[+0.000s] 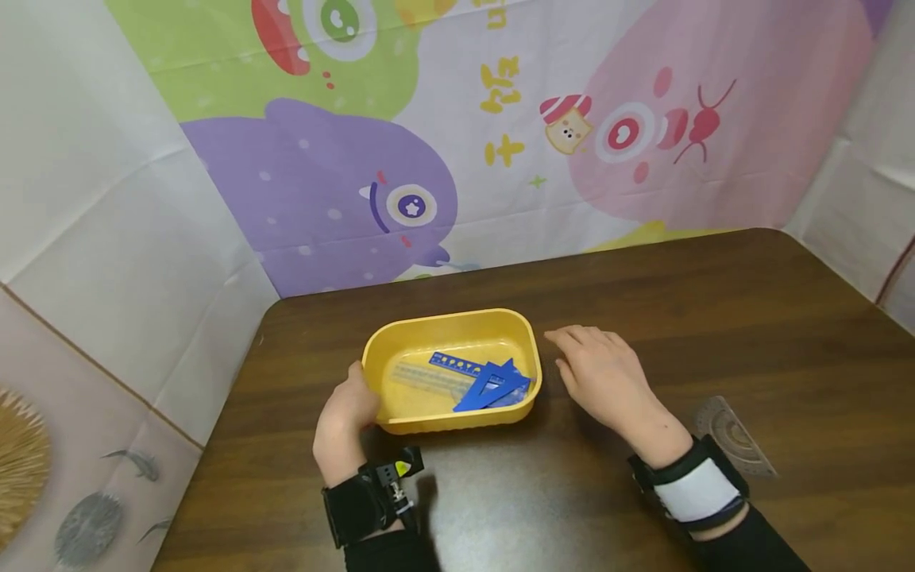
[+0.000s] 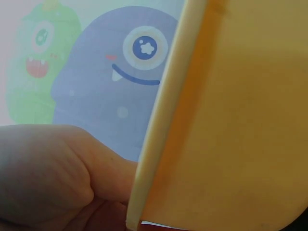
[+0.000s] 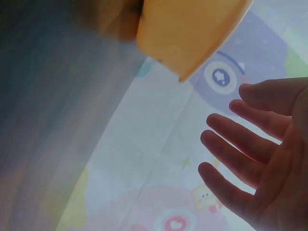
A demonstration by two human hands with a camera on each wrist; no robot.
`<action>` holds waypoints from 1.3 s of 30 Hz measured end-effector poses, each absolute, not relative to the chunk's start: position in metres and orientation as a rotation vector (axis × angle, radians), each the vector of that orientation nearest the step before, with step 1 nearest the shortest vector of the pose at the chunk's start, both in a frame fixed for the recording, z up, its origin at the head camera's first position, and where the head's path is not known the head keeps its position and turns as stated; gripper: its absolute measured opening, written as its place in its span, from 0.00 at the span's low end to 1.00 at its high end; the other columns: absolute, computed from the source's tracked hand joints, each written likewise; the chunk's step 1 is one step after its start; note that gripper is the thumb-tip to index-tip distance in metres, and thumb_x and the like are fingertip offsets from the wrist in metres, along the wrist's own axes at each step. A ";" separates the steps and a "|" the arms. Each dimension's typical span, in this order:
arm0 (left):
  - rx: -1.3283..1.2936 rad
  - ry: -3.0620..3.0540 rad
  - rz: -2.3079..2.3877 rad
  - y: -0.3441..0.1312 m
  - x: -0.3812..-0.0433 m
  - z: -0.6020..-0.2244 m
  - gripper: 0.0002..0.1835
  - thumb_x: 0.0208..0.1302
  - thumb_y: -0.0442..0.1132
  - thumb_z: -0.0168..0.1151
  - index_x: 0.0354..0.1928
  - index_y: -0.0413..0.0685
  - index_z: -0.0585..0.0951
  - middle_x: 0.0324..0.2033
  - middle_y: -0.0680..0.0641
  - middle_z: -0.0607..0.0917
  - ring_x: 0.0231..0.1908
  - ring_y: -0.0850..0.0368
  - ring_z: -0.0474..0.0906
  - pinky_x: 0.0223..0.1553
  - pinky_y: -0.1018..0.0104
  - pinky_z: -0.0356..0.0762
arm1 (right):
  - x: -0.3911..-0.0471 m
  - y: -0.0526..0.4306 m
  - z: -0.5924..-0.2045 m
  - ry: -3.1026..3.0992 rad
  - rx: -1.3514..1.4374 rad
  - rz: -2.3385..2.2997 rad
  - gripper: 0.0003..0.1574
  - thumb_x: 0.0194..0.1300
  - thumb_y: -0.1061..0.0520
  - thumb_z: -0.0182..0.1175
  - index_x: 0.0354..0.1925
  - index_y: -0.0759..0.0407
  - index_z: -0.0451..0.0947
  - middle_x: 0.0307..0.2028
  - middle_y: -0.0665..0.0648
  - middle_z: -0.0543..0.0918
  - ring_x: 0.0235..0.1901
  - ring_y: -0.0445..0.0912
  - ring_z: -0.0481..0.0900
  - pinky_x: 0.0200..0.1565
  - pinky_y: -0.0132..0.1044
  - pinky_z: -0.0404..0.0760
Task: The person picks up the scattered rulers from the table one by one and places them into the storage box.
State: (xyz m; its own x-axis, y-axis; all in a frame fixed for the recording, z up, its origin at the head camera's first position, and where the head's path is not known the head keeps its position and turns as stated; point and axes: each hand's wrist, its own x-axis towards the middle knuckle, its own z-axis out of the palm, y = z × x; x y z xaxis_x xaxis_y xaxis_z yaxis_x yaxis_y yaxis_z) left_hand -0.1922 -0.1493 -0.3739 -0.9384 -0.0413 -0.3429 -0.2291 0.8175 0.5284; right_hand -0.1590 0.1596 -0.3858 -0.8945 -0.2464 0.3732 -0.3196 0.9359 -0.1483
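Observation:
A yellow plastic basin (image 1: pixel 450 425) is at the middle of the table. In it lie a clear ruler (image 1: pixel 422 377), a blue ruler (image 1: pixel 446 361) with cut-out shapes, and blue set squares (image 1: pixel 493 385) that overlap at the right end. My left hand (image 1: pixel 348 409) grips the basin's left end; in the left wrist view the thumb (image 2: pixel 113 175) meets the rim, and the other fingers are mostly hidden. Just off the basin's right end, my right hand (image 1: pixel 604 373) hovers with fingers spread and holds nothing, as the right wrist view also shows.
A clear protractor (image 1: pixel 736 437) lies on the brown table (image 1: pixel 543 508), beside my right wrist. Behind the table hangs a cloth (image 1: pixel 529 206) with cartoon monsters. A pale wall covering (image 1: pixel 121 214) closes off the left side.

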 end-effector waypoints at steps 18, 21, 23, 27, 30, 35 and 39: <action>-0.233 2.670 0.864 -0.149 -0.192 -0.378 0.34 0.60 0.29 0.43 0.67 0.34 0.45 0.27 0.41 0.71 0.24 0.50 0.68 0.25 0.65 0.65 | -0.143 0.216 -0.385 -2.899 0.245 0.235 0.30 0.57 0.56 0.59 0.57 0.63 0.69 0.50 0.65 0.76 0.49 0.61 0.73 0.45 0.57 0.69; -0.228 2.675 0.866 -0.148 -0.192 -0.377 0.34 0.59 0.29 0.43 0.67 0.34 0.45 0.28 0.41 0.71 0.24 0.51 0.68 0.25 0.66 0.65 | -0.140 0.222 -0.386 -2.949 0.230 0.228 0.33 0.57 0.54 0.59 0.59 0.64 0.66 0.51 0.67 0.74 0.50 0.62 0.71 0.45 0.58 0.69; -0.223 2.674 0.871 -0.148 -0.192 -0.377 0.34 0.59 0.29 0.42 0.67 0.34 0.44 0.28 0.41 0.71 0.24 0.51 0.68 0.25 0.66 0.65 | -0.137 0.226 -0.387 -2.986 0.221 0.222 0.35 0.57 0.53 0.60 0.60 0.66 0.65 0.51 0.68 0.73 0.50 0.63 0.70 0.44 0.59 0.68; -0.214 2.676 0.879 -0.149 -0.191 -0.376 0.34 0.59 0.29 0.42 0.67 0.34 0.44 0.26 0.42 0.70 0.23 0.51 0.68 0.25 0.65 0.64 | -0.133 0.233 -0.389 -3.045 0.188 0.214 0.40 0.55 0.51 0.61 0.61 0.67 0.62 0.52 0.70 0.72 0.50 0.64 0.69 0.41 0.60 0.69; -0.213 2.676 0.881 -0.149 -0.192 -0.376 0.34 0.60 0.29 0.42 0.67 0.34 0.44 0.25 0.43 0.70 0.22 0.51 0.67 0.24 0.65 0.64 | -0.130 0.238 -0.392 -3.085 0.149 0.225 0.42 0.54 0.50 0.62 0.62 0.68 0.61 0.52 0.71 0.70 0.50 0.65 0.69 0.40 0.61 0.69; -0.218 2.671 0.891 -0.150 -0.193 -0.376 0.34 0.60 0.29 0.42 0.67 0.34 0.44 0.25 0.43 0.69 0.22 0.52 0.67 0.24 0.65 0.64 | -0.125 0.244 -0.397 -3.162 0.090 0.260 0.46 0.53 0.49 0.63 0.63 0.69 0.57 0.54 0.73 0.67 0.51 0.68 0.66 0.39 0.62 0.69; -0.203 2.676 0.878 -0.150 -0.192 -0.377 0.34 0.60 0.30 0.42 0.67 0.34 0.43 0.24 0.43 0.69 0.21 0.52 0.67 0.24 0.65 0.64 | -0.123 0.251 -0.400 -3.239 0.047 0.297 0.51 0.51 0.47 0.65 0.64 0.70 0.54 0.55 0.75 0.65 0.52 0.70 0.64 0.38 0.62 0.70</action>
